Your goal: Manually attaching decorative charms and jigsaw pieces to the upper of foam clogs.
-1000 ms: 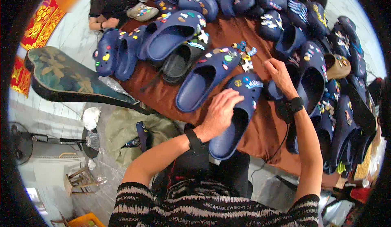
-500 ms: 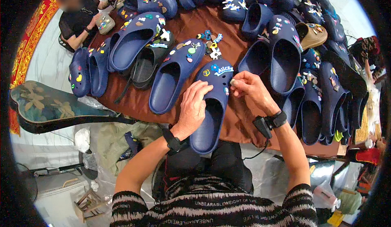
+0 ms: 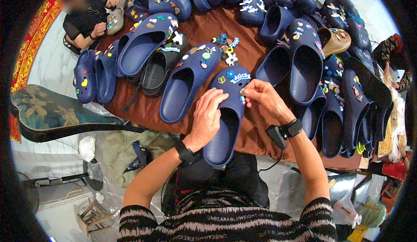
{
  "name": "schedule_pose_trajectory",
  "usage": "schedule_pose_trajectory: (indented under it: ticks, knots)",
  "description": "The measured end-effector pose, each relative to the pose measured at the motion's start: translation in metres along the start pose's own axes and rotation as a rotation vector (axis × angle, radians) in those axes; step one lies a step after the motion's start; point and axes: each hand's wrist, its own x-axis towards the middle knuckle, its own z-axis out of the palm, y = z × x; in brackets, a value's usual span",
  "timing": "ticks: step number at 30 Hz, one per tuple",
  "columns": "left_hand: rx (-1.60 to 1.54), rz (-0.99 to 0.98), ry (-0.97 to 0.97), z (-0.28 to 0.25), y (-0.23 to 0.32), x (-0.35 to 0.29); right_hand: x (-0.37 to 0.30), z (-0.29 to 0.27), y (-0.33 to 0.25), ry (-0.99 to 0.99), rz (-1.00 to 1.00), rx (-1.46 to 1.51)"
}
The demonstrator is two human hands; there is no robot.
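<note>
While the brown-clothed table [image 3: 256, 131] takes up the middle of the scene, navy clogs [image 3: 306, 46] jam its far and right edges, and what a crowd that is! Off the far left corner sits a co-worker [image 3: 89, 22] in black, and a floral padded chair [image 3: 61, 111] pokes in beside the left end of the near edge.

Now to the centre of the action: a bannered clog [image 3: 229, 111], navy as well, lies at the near edge with its toe pointing inward and its heel jutting out past the cloth. A plainer-soled neighbour, the dark clog [image 3: 156, 72], sits farther left, and a tan clog [image 3: 334, 41] shows among the pairs toward the right edge.

Here come the hands! The left hand [image 3: 206, 116] lies across the bannered clog's left side, fingers close together and steadying the upper. On the other flank, the right hand [image 3: 263, 97] has thumb and forefinger pinched on a small pale piece [image 3: 242, 92], right up against the upper's side!

Down to the little stuff: loose charms [image 3: 230, 59] cluster on the cloth beyond the toe, which wears a blue-and-white banner charm [image 3: 240, 77] and, smaller again, a yellow badge [image 3: 221, 80]
</note>
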Motion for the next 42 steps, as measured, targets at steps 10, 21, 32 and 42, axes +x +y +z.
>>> schedule_pose_trajectory:
  ticks: [10,21,32,42]
  knots:
    - [0.007,0.002,-0.007,0.001,0.0,0.002,0.013,-0.013,-0.006,-0.112,0.146,-0.026]
    - [-0.011,0.005,0.005,0.006,0.0,0.001,0.05,-0.034,-0.033,-0.309,0.381,-0.758]
    - [0.012,-0.004,0.016,0.006,0.0,-0.002,0.067,-0.016,-0.048,-0.42,0.297,-1.126]
    - [0.06,0.025,0.041,0.007,-0.002,0.003,0.044,-0.01,-0.018,-0.277,0.534,-0.565]
